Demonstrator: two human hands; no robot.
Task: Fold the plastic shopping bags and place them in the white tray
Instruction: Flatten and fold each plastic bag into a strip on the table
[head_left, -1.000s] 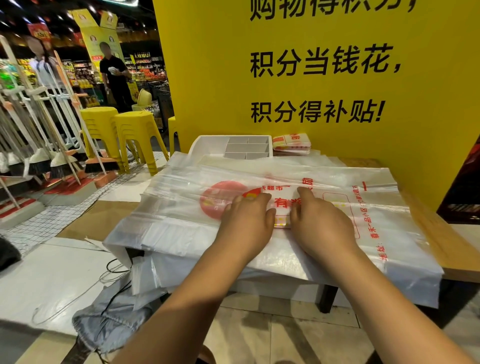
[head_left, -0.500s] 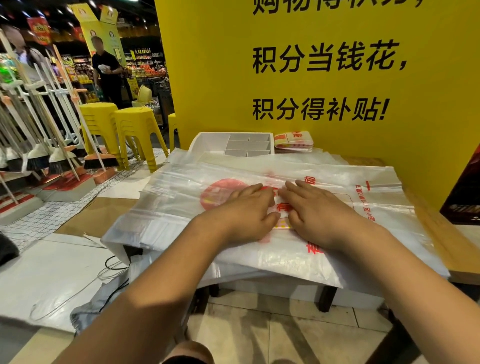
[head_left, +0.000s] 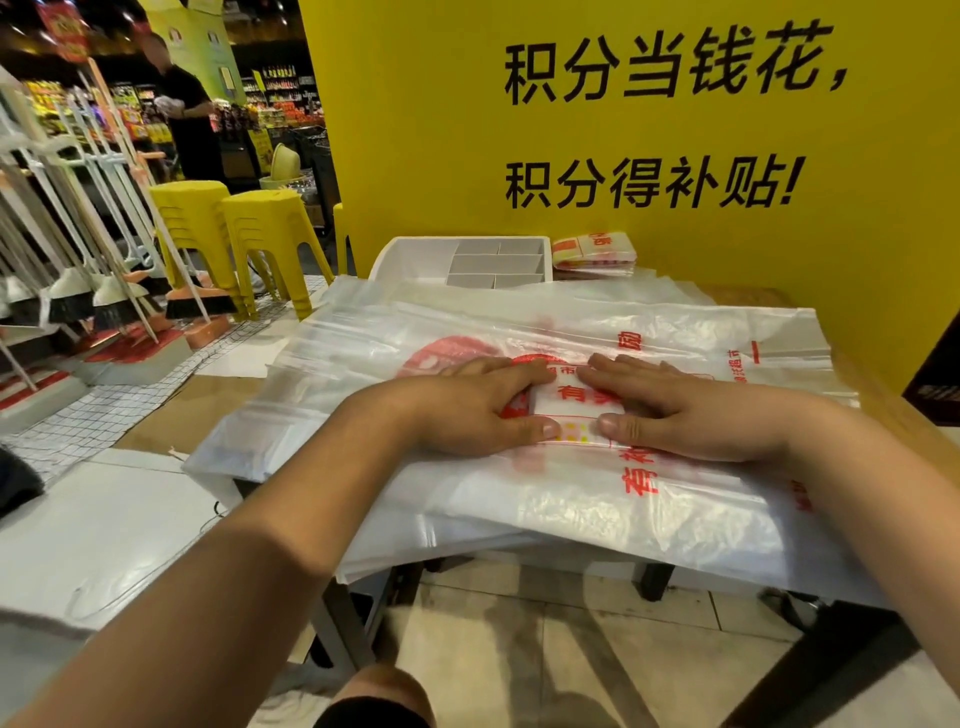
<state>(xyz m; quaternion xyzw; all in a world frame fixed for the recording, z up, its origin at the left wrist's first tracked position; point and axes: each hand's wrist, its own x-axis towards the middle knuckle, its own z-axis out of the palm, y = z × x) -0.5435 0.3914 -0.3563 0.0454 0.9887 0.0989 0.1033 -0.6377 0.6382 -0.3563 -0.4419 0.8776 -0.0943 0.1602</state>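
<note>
Flattened and parted a little since a second ago, then curled close together over the red print: left hand (head_left: 483, 410) and right hand (head_left: 691, 410), both spread, fingers straight, palms down on the top plastic shopping bag (head_left: 576, 400), a narrow folded strip of it showing between the thumbs. Nothing gripped or pinched by either. Beneath, a loose stack of bags (head_left: 623, 519) draped over the worktop (head_left: 888, 415) and sagging past its near edge and left corner.

Judged mid-fold, crease being set. Best done by sliding outward from the middle with even pressure, chasing air toward the open ends and holding the lower sheets from creeping along. Slippery film, likely to spring back if released early.

Beyond the stack, well apart from the hands, the white tray (head_left: 410, 260), just beside a bundle of folded bags (head_left: 595, 252) against the yellow board (head_left: 415, 130). Open path straight ahead over the stack. Little spare room at the near overhang, with risk of dragging the heap floorward at any tug. Yellow stools (head_left: 260, 234) off to the left, out of the way.
</note>
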